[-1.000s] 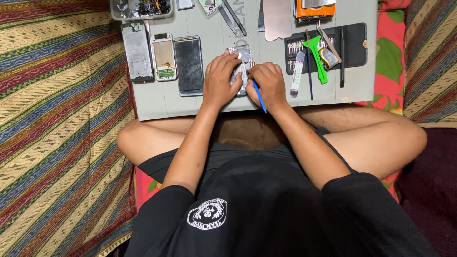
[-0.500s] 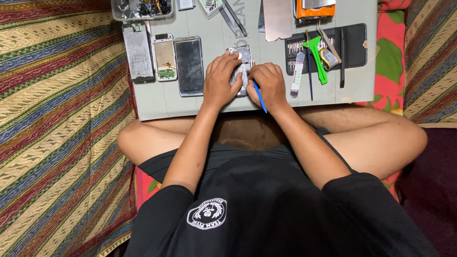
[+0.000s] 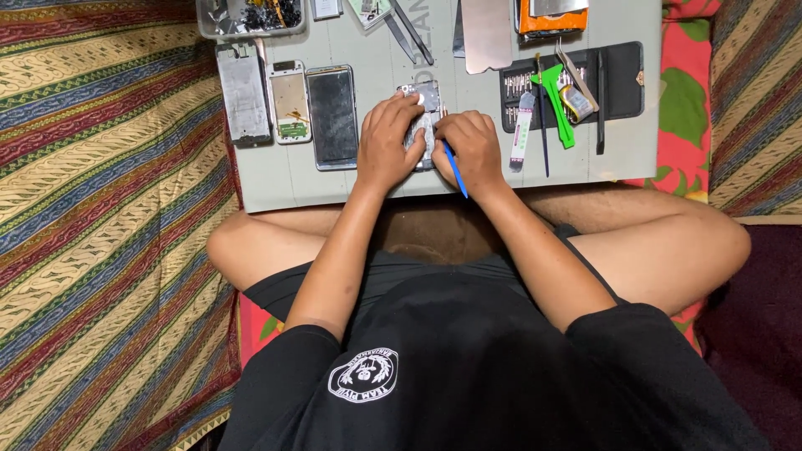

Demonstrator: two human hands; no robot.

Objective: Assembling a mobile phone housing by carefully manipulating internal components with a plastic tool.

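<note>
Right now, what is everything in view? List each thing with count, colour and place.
opened phone: 1, silver-grey, mat centre, under both hands
blue pry tool: 1, blue, in right hand
work mat: 1, grey-green, across the lap
phone panels: 3, grey and dark, mat left
parts tray: 1, clear, top left
tool pouch: 1, black, mat right
green tool: 1, green, on pouch
tweezers: 1, metal, top centre
striped cloth: 1, multicoloured, left floor
left hand: on phone
right hand: grips pry tool
</note>
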